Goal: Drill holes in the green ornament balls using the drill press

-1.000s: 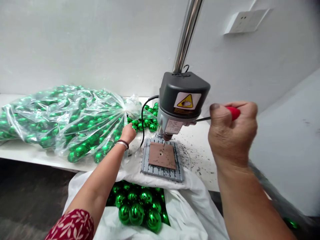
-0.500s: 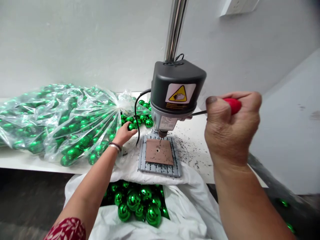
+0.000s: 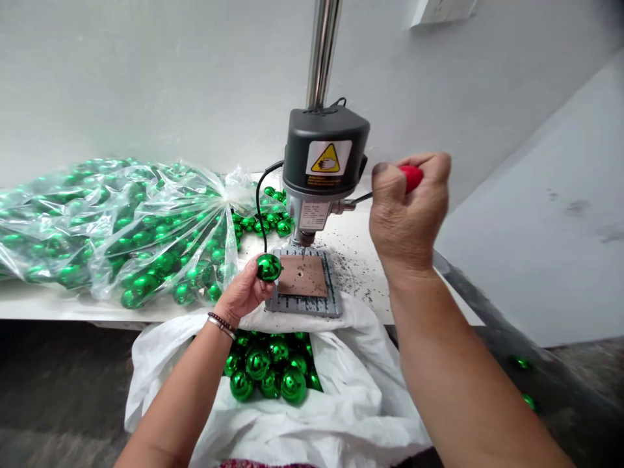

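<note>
A shiny green bauble (image 3: 269, 267) is pinched in the fingers of my left hand (image 3: 245, 290), at the left edge of the drill press base (image 3: 305, 305). My right hand (image 3: 408, 218) is wrapped round the red knob of the feed lever (image 3: 411, 178), to the right of the drill press (image 3: 325, 153). Under the chuck (image 3: 306, 238), a thin bit points down at a brown square board (image 3: 312, 278) with a small hole in it. The held bauble is just left of that board. Dark shavings lie on the board and around the base.
A tied clear plastic bag (image 3: 117, 234) full of green baubles covers the left of the white table (image 3: 58, 309). Loose baubles (image 3: 283, 227) lie behind the cord (image 3: 260, 208). In front, a white cloth sack (image 3: 341, 390) holds more baubles (image 3: 257, 362). Two more rest on the floor at right.
My left hand has come from the loose baubles toward the base, bringing a bauble. My right hand stays on the lever knob. The whole view has shifted slightly.
</note>
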{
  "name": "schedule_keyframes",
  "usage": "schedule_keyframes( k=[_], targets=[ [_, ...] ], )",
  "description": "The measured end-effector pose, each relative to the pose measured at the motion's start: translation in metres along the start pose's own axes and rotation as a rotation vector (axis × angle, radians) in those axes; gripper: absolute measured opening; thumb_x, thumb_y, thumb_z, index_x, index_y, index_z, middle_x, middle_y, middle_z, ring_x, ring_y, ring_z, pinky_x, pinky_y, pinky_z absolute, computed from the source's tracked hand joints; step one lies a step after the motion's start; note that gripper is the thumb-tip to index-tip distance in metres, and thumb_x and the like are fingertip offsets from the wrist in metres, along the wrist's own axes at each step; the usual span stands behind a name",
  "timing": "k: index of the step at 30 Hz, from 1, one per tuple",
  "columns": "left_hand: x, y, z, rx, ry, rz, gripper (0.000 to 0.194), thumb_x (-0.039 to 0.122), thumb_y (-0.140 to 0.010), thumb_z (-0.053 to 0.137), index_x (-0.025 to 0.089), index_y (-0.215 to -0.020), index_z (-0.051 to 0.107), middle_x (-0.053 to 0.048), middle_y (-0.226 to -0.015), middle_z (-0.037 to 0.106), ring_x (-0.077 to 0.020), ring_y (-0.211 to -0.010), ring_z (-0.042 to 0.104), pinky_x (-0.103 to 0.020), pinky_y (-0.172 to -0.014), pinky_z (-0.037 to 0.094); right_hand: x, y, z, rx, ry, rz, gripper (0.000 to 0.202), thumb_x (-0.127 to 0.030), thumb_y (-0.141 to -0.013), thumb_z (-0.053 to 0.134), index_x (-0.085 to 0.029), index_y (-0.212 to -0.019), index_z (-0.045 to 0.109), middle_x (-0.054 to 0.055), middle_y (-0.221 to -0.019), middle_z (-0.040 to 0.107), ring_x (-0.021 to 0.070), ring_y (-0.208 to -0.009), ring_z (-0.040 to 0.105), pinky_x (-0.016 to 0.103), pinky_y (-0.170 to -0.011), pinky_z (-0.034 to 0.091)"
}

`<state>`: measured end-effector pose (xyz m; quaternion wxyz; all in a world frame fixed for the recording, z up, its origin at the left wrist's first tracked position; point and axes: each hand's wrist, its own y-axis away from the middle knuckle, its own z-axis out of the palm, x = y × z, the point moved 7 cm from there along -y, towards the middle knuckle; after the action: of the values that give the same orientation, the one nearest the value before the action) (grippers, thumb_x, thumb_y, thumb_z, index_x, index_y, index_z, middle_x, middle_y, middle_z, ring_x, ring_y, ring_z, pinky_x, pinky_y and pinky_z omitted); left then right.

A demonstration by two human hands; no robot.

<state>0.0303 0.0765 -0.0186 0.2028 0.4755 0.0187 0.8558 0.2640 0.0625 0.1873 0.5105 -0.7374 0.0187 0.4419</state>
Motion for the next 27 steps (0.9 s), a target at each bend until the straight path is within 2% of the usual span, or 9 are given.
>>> schedule_keyframes(
  k=[4, 7, 9, 13, 17, 20, 27],
  targets=[
    [-0.005, -0.005, 0.010, 0.020, -0.135, 0.013, 0.064, 0.033, -0.057, 0.088, 0.023, -0.108, 0.050, 0.004, -0.084, 0.058, -0.0039, -0.057, 0.048, -0.017, -0.049, 0.031, 0.001, 0.000, 0.001, -0.004, 0.020, -0.014, 0.017, -0.030, -0.087, 0.056, -0.018, -0.084, 0.043, -0.003, -0.078, 0.051, 0.0039, -0.067, 0.046, 0.020, -0.067, 0.043],
    [-0.007, -0.012, 0.014, 0.052, -0.323, 0.018, 0.051, 0.035, -0.063, 0.083, 0.018, -0.102, 0.054, 0.005, -0.075, 0.055, -0.0039, -0.054, 0.049, -0.017, -0.049, 0.032, 0.005, 0.000, 0.004, -0.026, 0.053, -0.045, 0.019, -0.036, -0.091, 0.052, -0.020, -0.087, 0.044, -0.003, -0.081, 0.052, 0.0043, -0.069, 0.049, 0.021, -0.068, 0.045],
    [-0.007, -0.016, 0.015, 0.089, -0.468, 0.024, 0.046, 0.036, -0.069, 0.078, 0.017, -0.105, 0.056, 0.005, -0.070, 0.054, -0.0057, -0.053, 0.051, -0.018, -0.048, 0.035, 0.007, 0.000, 0.006, -0.042, 0.068, -0.050, 0.020, -0.039, -0.093, 0.049, -0.020, -0.089, 0.044, -0.003, -0.083, 0.052, 0.0046, -0.071, 0.052, 0.021, -0.069, 0.046],
    [-0.005, -0.022, 0.020, 0.113, -0.654, 0.032, 0.043, 0.034, -0.077, 0.072, 0.017, -0.113, 0.058, 0.003, -0.075, 0.060, -0.0075, -0.054, 0.057, -0.019, -0.047, 0.038, 0.005, -0.002, 0.005, -0.057, 0.095, -0.006, 0.018, -0.036, -0.093, 0.052, -0.020, -0.088, 0.044, -0.003, -0.081, 0.051, 0.0044, -0.070, 0.049, 0.021, -0.073, 0.046],
    [-0.007, -0.027, 0.025, 0.097, -0.712, 0.014, 0.039, 0.032, -0.082, 0.068, 0.017, -0.116, 0.059, 0.001, -0.078, 0.061, -0.0064, -0.053, 0.056, -0.018, -0.048, 0.041, -0.001, -0.013, 0.006, -0.135, 0.152, 0.101, 0.020, -0.032, -0.089, 0.061, -0.018, -0.087, 0.047, -0.006, -0.073, 0.047, 0.0045, -0.065, 0.036, 0.023, -0.078, 0.042],
    [-0.009, -0.032, 0.026, 0.109, -0.715, 0.012, 0.037, 0.031, -0.083, 0.067, 0.016, -0.116, 0.058, 0.001, -0.080, 0.061, -0.0056, -0.053, 0.056, -0.018, -0.049, 0.044, -0.004, -0.027, 0.013, -0.221, 0.236, 0.143, 0.022, -0.036, -0.091, 0.058, -0.016, -0.090, 0.050, -0.006, -0.070, 0.044, 0.0053, -0.065, 0.029, 0.025, -0.081, 0.038],
    [-0.010, -0.039, 0.029, 0.092, -0.741, 0.012, 0.034, 0.029, -0.086, 0.065, 0.015, -0.115, 0.057, 0.001, -0.076, 0.060, -0.0068, -0.054, 0.057, -0.016, -0.046, 0.042, 0.000, -0.045, 0.026, -0.276, 0.273, 0.163, 0.025, -0.036, -0.094, 0.051, -0.012, -0.098, 0.055, -0.006, -0.071, 0.042, 0.0055, -0.066, 0.026, 0.022, -0.079, 0.031]
  ],
)
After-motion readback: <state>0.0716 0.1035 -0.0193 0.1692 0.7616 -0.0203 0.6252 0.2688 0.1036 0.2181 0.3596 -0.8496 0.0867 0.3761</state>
